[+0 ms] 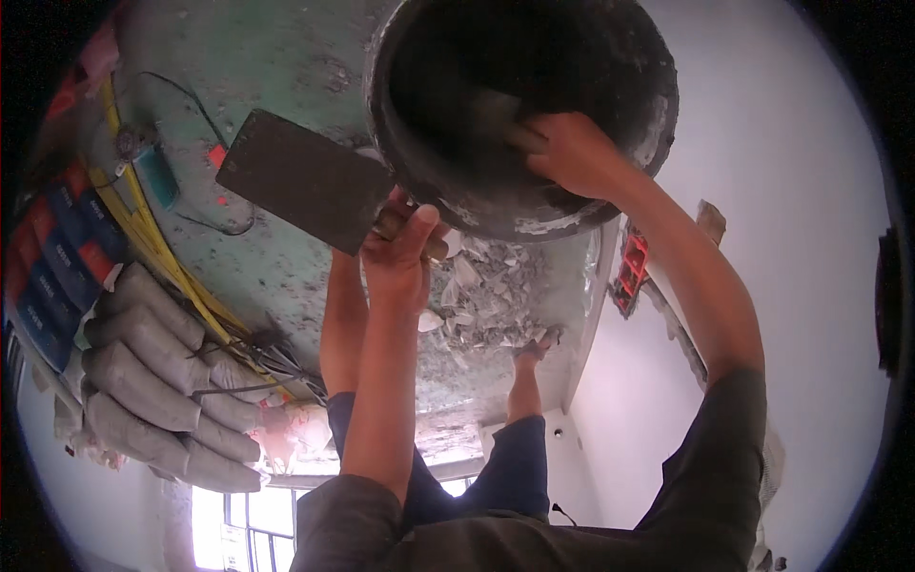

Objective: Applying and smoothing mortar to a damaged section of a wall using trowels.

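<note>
My left hand is closed around the grip of a plastering trowel, whose dark rectangular plate points away to the left. Just to its right stands a large black bucket, with pale dried residue along the rim. Over the near rim reaches my right hand, its fingers closed and partly lost in the shadow inside. A flat greyish tool shows dimly beyond those fingers; its exact kind is unclear. The bucket's contents are too dark to make out.
Broken rubble lies on the green, dirt-stained floor below the bucket. At left are yellow conduits, grey sacks, blue-and-red packages and a teal tool with its cable. A white wall rises at right, with a red box in it.
</note>
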`<state>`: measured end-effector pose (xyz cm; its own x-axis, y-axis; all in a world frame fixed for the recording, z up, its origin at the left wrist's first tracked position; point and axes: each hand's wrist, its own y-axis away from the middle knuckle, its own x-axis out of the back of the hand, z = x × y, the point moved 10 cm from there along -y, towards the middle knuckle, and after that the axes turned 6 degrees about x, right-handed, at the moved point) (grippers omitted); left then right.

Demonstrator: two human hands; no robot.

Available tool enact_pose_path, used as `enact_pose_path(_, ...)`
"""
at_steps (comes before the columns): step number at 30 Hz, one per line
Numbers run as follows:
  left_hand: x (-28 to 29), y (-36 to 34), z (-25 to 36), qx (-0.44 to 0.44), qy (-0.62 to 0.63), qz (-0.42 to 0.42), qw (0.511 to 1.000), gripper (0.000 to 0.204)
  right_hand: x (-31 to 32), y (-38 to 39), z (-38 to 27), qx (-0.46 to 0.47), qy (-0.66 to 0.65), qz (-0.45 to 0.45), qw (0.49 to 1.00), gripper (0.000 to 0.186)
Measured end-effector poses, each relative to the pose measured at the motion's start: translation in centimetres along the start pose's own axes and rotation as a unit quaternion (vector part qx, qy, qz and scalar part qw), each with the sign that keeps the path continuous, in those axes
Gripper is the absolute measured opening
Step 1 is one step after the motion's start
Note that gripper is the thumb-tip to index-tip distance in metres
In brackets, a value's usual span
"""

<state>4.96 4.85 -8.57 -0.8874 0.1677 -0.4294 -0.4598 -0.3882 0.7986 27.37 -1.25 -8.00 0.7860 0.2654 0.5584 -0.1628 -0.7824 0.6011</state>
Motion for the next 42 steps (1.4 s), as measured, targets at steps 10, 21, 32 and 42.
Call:
enact_pose_path(10,2.3,0.8,2.9,-0.076,-0.076,0.043,0.993,0.009,2.4,7.9,-3.2,-0.040,-0.102,0.054,0.992,0.031)
enact_pose_path(21,-5.2,7.3,-1.9,0.102,-0.133,0.015,0.986,0.025,4.6,22.5,-9.4,-0.071,-0.099,0.282,0.951,0.032)
enact_pose_path(32,-12.2,7.4,-11.3,0.065,-0.164,-0.054,0.983,0.016,1.6,28.2,-13.2,-0.122,-0.076,0.337,0.930,0.052)
enact_pose_path(42,-13.7,10.7,-11.6,0.128,-0.157,-0.109,0.973,0.023,-1.0,36.1,-10.3,-0.092,-0.132,0.371,0.915,0.053)
